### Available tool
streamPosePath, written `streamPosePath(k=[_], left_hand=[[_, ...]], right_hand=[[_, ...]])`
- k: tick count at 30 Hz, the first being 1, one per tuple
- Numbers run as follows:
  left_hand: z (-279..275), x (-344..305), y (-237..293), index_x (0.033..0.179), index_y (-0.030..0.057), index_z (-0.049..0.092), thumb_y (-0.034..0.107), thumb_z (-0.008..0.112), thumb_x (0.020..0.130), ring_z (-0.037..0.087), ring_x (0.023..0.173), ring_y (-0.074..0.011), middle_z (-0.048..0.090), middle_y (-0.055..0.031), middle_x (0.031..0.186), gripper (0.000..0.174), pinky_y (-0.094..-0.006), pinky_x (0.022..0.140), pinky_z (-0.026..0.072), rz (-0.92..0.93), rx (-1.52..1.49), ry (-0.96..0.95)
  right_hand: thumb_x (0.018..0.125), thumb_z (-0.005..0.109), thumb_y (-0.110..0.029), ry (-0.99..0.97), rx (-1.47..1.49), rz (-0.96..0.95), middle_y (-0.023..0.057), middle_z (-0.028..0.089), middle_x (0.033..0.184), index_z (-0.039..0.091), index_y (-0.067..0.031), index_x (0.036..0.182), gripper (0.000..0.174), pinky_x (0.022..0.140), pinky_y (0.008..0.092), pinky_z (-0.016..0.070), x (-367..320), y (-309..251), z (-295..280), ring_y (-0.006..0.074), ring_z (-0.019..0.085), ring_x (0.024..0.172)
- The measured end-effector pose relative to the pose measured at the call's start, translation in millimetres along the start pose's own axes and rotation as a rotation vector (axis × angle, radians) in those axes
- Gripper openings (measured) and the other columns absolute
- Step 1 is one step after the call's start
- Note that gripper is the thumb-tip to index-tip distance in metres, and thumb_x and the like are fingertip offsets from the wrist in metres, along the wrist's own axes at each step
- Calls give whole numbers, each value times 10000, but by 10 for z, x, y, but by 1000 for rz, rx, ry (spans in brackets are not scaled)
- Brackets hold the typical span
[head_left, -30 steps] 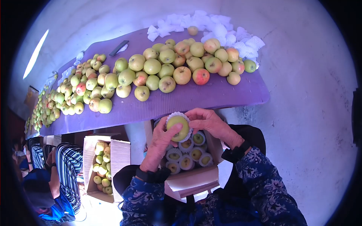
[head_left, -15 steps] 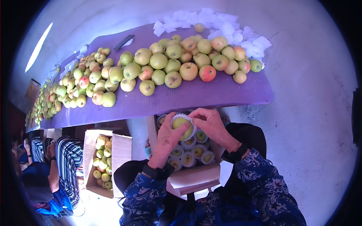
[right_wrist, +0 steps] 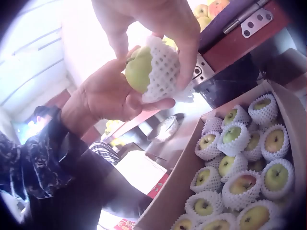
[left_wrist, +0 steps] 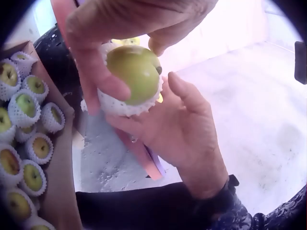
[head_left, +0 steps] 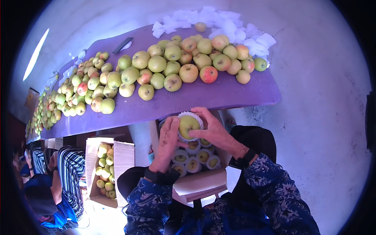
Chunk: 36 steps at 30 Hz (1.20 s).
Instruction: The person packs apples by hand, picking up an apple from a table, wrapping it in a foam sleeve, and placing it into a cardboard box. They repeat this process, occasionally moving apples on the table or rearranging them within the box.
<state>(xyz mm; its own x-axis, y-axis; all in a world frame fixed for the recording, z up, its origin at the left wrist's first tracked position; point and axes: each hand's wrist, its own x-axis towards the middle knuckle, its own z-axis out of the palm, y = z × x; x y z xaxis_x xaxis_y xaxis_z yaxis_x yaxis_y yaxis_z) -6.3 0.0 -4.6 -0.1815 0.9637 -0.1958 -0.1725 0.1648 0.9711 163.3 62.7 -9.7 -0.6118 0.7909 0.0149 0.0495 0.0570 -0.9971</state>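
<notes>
Between the two hands is a green apple (head_left: 189, 126) (left_wrist: 134, 74) (right_wrist: 139, 69), its sides wrapped in a white foam net (right_wrist: 164, 69) and one end bare. The left hand (head_left: 167, 141) (left_wrist: 129, 21) (right_wrist: 105, 98) holds it from the left, fingers around the net. From the right, the right hand (head_left: 216, 132) (left_wrist: 177, 127) (right_wrist: 146, 17) grips it, with the thumb across the apple's front in the head view. Below them stands a cardboard box (head_left: 203, 180) (left_wrist: 62, 191) (right_wrist: 192, 139) of apples in foam nets (head_left: 193, 164) (left_wrist: 33, 177) (right_wrist: 242, 183).
Loose apples (head_left: 188, 73) cover much of a purple-topped table (head_left: 235, 94), with white foam nets (head_left: 258, 43) at its far right. A dark flat object (head_left: 122, 45) lies behind the apples. Another apple box (head_left: 124, 156) stands at left, near a seated person (head_left: 41, 196).
The right thumb has moved from the apple's edge onto its front, and the left thumb has shifted off the front to the left side. The apple stays over the box.
</notes>
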Motion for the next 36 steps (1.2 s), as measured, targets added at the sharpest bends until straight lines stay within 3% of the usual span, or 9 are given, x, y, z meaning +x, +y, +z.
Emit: streamPosePath(k=[5,8,11,14,17,20,26,32,36], left_hand=[[-62,81,-43,1117,21,588,236,450,994,649,722,-152,636,-89,901,284,-249,437,530,33,162,56],[-119,97,-40,1091,22,598,195,472,983,657,633,-220,655,-119,776,240,-321,477,536,110,379,80],[-160,97,-130,1046,47,615,195,506,979,653,616,-206,652,-107,733,195,-338,464,507,389,748,181],[-93,32,-31,972,63,570,198,515,967,626,682,-418,630,-204,724,146,-494,603,485,464,925,287],[-46,-20,-17,974,84,549,199,506,970,628,688,-416,637,-197,728,123,-506,587,477,472,1021,352],[-20,-42,-3,996,85,540,202,503,971,626,686,-415,638,-197,731,125,-510,593,477,498,1010,352],[-126,20,-104,1114,43,534,196,543,955,663,698,-348,665,-175,830,221,-440,604,507,497,732,204],[-146,-51,-262,1219,-10,510,133,553,925,674,743,-201,671,-124,935,330,-345,618,532,235,264,198],[-351,-232,-239,1174,7,553,43,544,891,668,771,-192,671,-103,906,286,-321,617,537,217,358,78]], right_hand=[[721,801,-222,-51,5,-8,148,504,1243,337,-44,1401,842,993,340,417,-36,-54,67,210,507,1150],[727,810,-246,-31,165,56,145,519,1222,340,-29,1385,837,993,338,419,-2,-41,35,208,518,1131],[744,794,-174,-87,199,145,88,502,1248,378,-53,1369,761,978,307,427,8,-96,-3,168,511,1129],[775,772,-180,-147,135,301,82,509,1237,385,-65,1363,714,937,305,455,-2,-229,-17,164,529,1107],[771,778,-228,-130,166,273,117,551,1178,383,-46,1350,724,757,299,546,5,-228,4,187,587,1031],[794,756,-216,-41,378,304,109,547,1186,405,-61,1343,669,772,311,551,67,17,43,186,585,1043],[799,752,-234,-8,393,255,102,541,1201,418,-59,1335,655,794,309,544,77,127,34,190,577,1058],[807,750,-249,109,273,116,108,536,1214,395,-26,1339,677,924,306,474,31,173,168,177,540,1105],[798,762,-239,151,379,134,110,530,1204,391,-16,1331,687,945,306,449,-159,125,529,169,523,1114]])
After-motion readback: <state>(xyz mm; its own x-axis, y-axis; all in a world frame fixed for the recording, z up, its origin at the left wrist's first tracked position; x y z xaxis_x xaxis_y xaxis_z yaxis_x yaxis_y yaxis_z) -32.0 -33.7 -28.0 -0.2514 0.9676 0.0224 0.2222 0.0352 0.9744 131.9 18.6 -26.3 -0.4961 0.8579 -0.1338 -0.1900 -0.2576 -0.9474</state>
